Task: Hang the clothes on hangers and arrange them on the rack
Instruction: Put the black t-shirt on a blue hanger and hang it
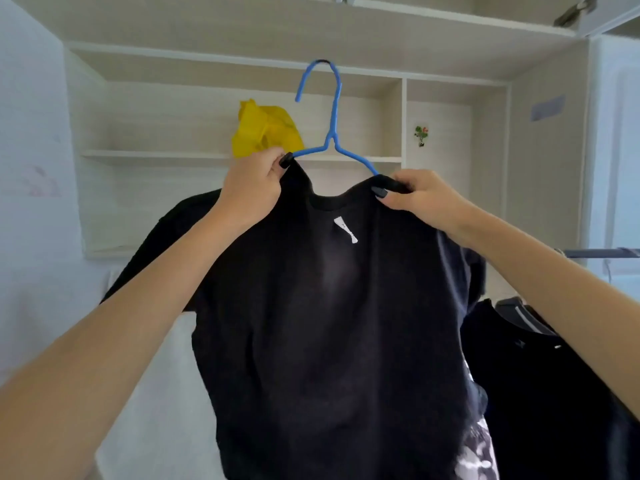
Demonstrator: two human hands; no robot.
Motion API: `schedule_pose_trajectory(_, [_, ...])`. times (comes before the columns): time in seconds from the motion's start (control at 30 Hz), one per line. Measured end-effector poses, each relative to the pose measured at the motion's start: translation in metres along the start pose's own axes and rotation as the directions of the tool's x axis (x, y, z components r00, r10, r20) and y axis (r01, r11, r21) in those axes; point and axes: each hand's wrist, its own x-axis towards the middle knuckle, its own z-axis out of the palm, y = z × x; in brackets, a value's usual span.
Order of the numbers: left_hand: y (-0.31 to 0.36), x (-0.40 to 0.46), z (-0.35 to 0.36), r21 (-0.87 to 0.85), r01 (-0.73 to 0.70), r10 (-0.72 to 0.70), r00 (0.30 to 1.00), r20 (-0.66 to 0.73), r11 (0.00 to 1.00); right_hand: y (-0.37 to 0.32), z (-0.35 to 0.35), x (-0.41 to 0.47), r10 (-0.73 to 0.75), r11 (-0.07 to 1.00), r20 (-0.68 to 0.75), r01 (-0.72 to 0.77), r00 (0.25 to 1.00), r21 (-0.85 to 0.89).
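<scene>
The black T-shirt [332, 323] fills the middle of the view, held up in front of a pale wooden shelf unit [156, 155], and everything else is placed against it. To the left of the shirt a bare forearm rises from the lower corner, ending in the left hand [251, 190] at the shirt's left shoulder. This hand is closed, its thumb and fingers pinching the dark fabric right where the left arm of the blue hanger [330, 126] disappears under the collar. Above and just behind that hand, a crumpled yellow cloth [263, 133] sits on the shelf unit.

The hanger stands upright above the shirt's neckline, its hook curving at the top and free of any rail, both of its sloping arms running down into the neck opening. A small white label [344, 230] shows just below the collar, on the shirt's inner back.

At the shirt's right shoulder the right hand [420, 197] is likewise closed, pinching the collar edge over the hanger's right arm, dark-painted nails showing. Farther right on the shelf unit's back panel is a small flower sticker [421, 135].

Right of the shirt and lower, another dark garment [540, 375] hangs, and above it a grey rack rail [602, 252] runs toward the frame edge. A patterned black-and-white fabric [476, 452] peeks out at the shirt's lower right hem.
</scene>
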Motion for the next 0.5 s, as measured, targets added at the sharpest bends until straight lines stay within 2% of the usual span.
schedule_pose_trajectory(0.17, [-0.011,-0.058,0.013,-0.005,0.163,-0.160,0.972,0.173,0.987,-0.011,0.010,-0.044,0.277,0.960,0.242,-0.276,0.930,-0.039])
schedule_pose_trajectory(0.33, [-0.015,-0.109,0.017,-0.074,0.243,-0.211,0.931,0.297,0.967,-0.015,0.032,-0.090,0.371,0.919,0.301,-0.394,0.879,0.019])
schedule_pose_trajectory(0.5, [-0.005,-0.137,0.022,-0.127,0.268,-0.194,0.890,0.412,0.955,-0.027,0.026,-0.121,0.473,0.852,0.445,-0.524,0.760,-0.009])
